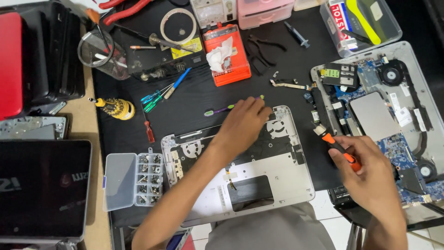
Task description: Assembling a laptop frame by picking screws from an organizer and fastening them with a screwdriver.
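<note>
While my left hand [243,121] rests flat, fingers loose, on the silver laptop shell [240,166] mid-bench beside the screw box [134,179], my right hand [370,173] grips an orange-handled screwdriver [340,149] near the exposed motherboard [384,115].

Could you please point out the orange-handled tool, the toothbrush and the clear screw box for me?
Orange-handled tool [341,153], head view, on its orange grip.
Toothbrush [221,110], head view, on its purple handle.
Clear screw box [119,180], head view, on its open lid.
</note>
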